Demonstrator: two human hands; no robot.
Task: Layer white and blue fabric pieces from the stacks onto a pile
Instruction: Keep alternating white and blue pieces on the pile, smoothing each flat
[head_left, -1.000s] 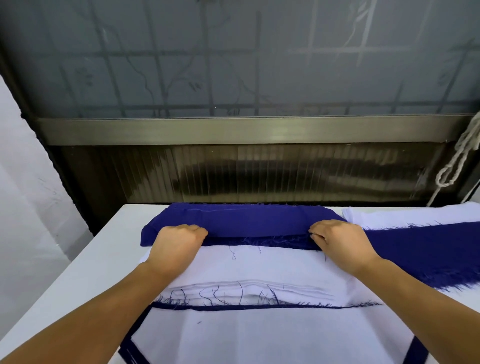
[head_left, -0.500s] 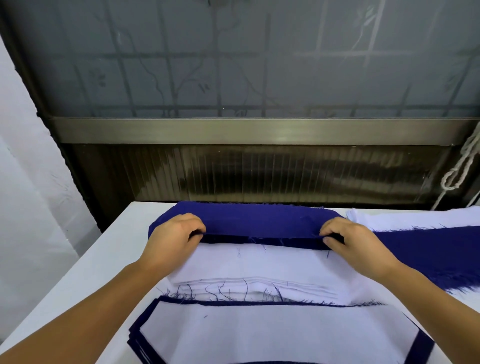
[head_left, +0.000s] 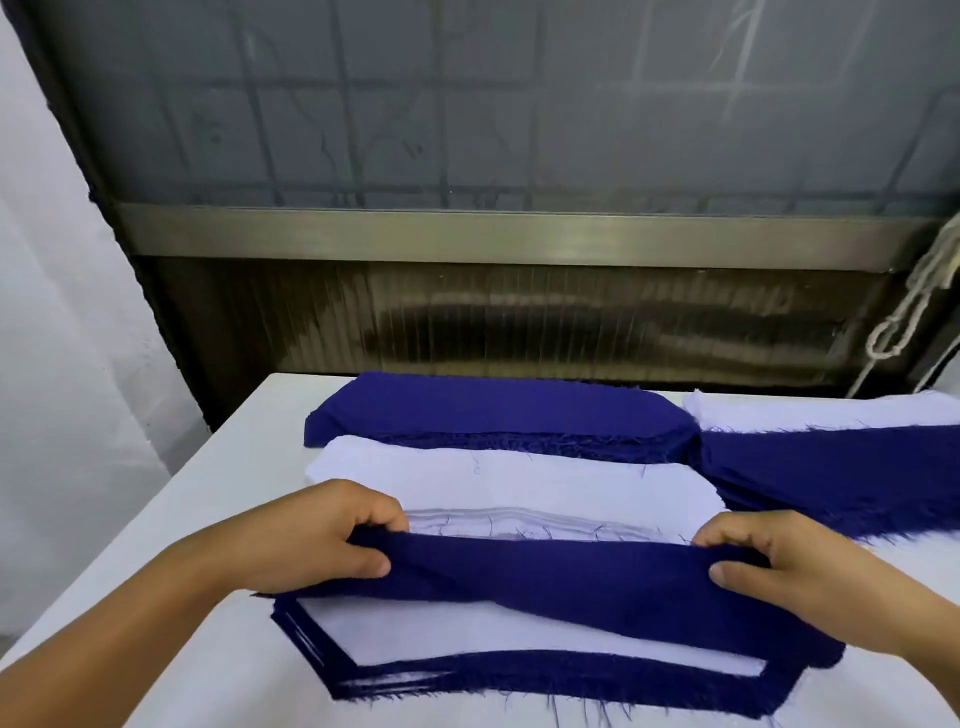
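A blue fabric piece hangs stretched over the near pile of white and blue layers on the bench. The left hand pinches its left end, grip clamped between thumb and curled fingers; the right hand pinches its right end likewise. Beyond lie the white stack and blue stack.

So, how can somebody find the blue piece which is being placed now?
On the white table, look nearest the person, above the layered pile. The blue piece hangs stretched between the left hand and right hand, unlike the stacked pieces lying flat.
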